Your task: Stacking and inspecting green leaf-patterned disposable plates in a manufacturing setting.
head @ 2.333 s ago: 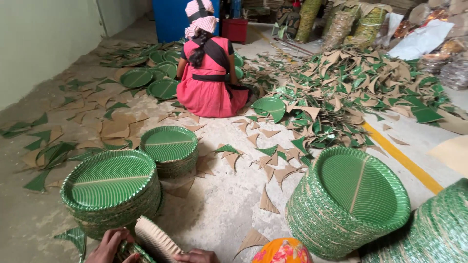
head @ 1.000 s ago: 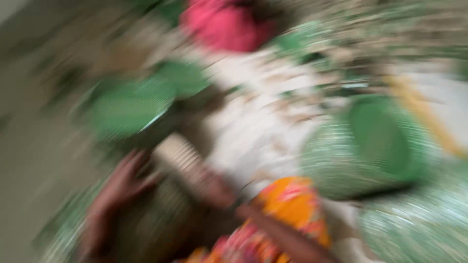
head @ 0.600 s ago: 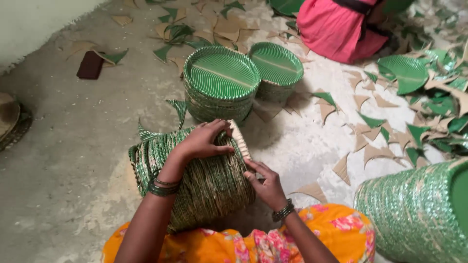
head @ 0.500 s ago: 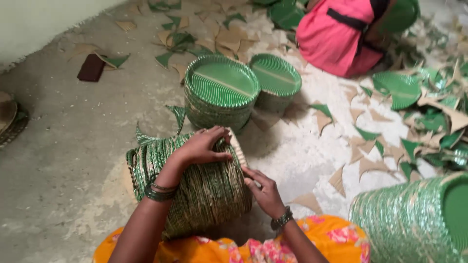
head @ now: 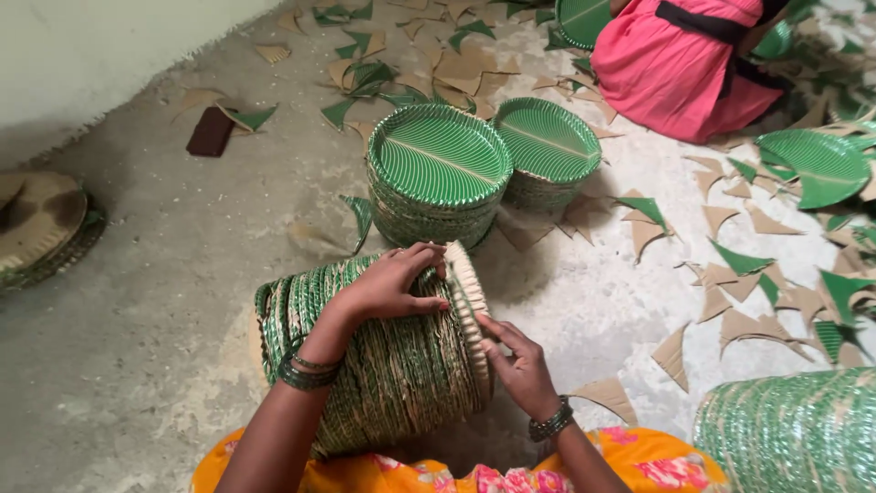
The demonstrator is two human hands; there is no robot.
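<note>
The scene is lit evenly by soft, diffuse daylight, and no glare is seen. Short, soft shadows are cast to the right of the upright plate stacks (head: 440, 173) on the concrete floor (head: 137, 301). Focus is held sharply throughout; slight wide-angle stretching is noticed towards the corners. No motion blur is seen.
</note>
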